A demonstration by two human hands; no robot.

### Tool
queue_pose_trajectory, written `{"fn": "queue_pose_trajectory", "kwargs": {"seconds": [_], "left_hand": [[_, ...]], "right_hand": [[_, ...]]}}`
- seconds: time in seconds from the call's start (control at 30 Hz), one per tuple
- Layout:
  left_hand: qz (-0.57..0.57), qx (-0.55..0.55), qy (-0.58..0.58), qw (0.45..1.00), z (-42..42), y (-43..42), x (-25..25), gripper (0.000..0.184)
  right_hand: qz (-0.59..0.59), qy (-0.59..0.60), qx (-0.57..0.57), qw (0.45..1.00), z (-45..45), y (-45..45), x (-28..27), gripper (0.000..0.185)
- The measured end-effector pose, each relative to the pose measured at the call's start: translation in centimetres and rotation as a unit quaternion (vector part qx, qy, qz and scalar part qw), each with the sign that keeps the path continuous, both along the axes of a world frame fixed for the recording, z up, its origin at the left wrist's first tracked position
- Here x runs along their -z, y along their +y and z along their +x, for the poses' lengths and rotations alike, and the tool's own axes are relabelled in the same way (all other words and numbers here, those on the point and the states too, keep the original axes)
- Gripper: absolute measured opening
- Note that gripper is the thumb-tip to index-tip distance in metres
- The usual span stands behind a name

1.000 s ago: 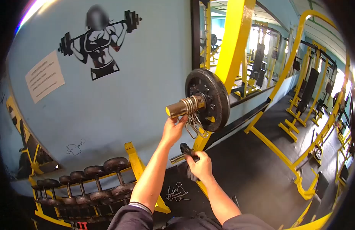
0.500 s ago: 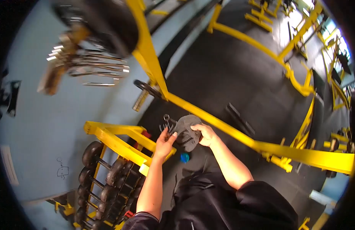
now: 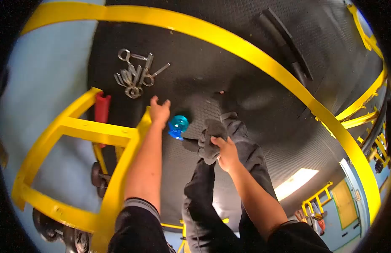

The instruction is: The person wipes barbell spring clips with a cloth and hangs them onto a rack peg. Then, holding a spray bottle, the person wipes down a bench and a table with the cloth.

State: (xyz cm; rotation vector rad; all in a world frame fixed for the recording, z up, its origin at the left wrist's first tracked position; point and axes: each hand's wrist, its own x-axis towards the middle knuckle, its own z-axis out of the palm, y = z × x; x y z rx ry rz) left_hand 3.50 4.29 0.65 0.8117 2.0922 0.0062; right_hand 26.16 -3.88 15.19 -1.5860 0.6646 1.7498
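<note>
Bunched in my right hand [image 3: 227, 154] is a grey cloth [image 3: 208, 148], with the fingers closed round it in front of my legs. My left hand [image 3: 160, 113] reaches forward over the floor, its thumb and fingers apart and nothing seen between them. Just beyond its fingertips, several metal spring collars [image 3: 134, 78] lie in a loose pile on the black floor. To the right of this hand stands a blue and teal bottle [image 3: 179, 124], nearer to me than the collars.
A yellow rack frame [image 3: 98, 130] with a red piece [image 3: 102, 107] is close along my left arm. A long yellow bar [image 3: 229, 36] curves across the front and right. Dark dumbbells [image 3: 100, 179] sit below the frame. A black bar-shaped piece [image 3: 288, 42] lies at the far right.
My left hand has left the cloth's side and stretched towards the collars. The cloth is now bunched in my right hand alone. The view has tipped down to the floor.
</note>
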Motion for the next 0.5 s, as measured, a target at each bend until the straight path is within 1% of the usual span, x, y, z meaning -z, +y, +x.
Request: {"fn": "queue_pose_trajectory", "kwargs": {"seconds": [0.03,0.07,0.1,0.13,0.17,0.2,0.23,0.3,0.33,0.4,0.43,0.47,0.5], "left_hand": [[-0.002,0.042,0.045,0.998,-0.4,0.5,2.5,0.069],[-0.017,0.069,0.075,0.995,-0.5,1.3,3.8,0.071],[-0.022,0.091,0.085,0.992,-1.4,1.7,6.4,0.074],[-0.049,0.095,0.126,0.986,-1.6,2.3,8.0,0.078],[-0.067,0.093,0.119,0.986,-2.7,2.6,9.9,0.08],[-0.056,0.133,0.14,0.98,-3.6,2.4,11.7,0.082],[-0.058,0.141,0.163,0.975,-4.2,2.3,12.7,0.082],[-0.019,0.156,0.195,0.968,-5.1,2.3,14.2,0.069],[-0.021,0.154,0.193,0.969,-5.6,2.6,14.7,0.069],[-0.13,0.273,0.161,0.939,-6.4,3.5,15.0,0.05],[-0.129,0.273,0.162,0.939,-5.4,3.3,14.6,0.05],[-0.138,0.258,0.188,0.938,-3.8,2.2,13.8,0.043],[-0.143,0.242,0.215,0.935,-2.3,1.6,12.9,0.037]], "right_hand": [[0.004,0.003,-0.044,0.999,0.4,-0.6,0.7,0.031],[0.006,0.009,-0.088,0.996,0.7,-1.1,1.4,0.027],[-0.011,0.009,-0.095,0.995,1.1,-1.6,2.5,0.027],[-0.031,0.003,-0.141,0.99,1.3,-2.2,3.3,0.026],[-0.051,0.001,-0.186,0.981,1.5,-2.5,3.6,0.024],[-0.043,0.033,-0.155,0.986,1.2,-1.7,3.5,0.028],[-0.053,0.03,-0.158,0.986,0.9,-1.2,3.3,0.028],[-0.003,0.018,-0.219,0.976,0.5,-0.1,3.7,0.029],[-0.008,0.021,-0.233,0.972,0.5,0.5,3.6,0.029],[-0.011,0.022,-0.24,0.97,0.8,0.9,3.7,0.028],[-0.012,0.022,-0.243,0.97,0.7,1.1,3.6,0.028],[-0.009,0.025,-0.241,0.97,0.7,1.2,3.4,0.028],[-0.019,0.042,-0.199,0.979,1.1,1.2,3.7,0.028]]}}
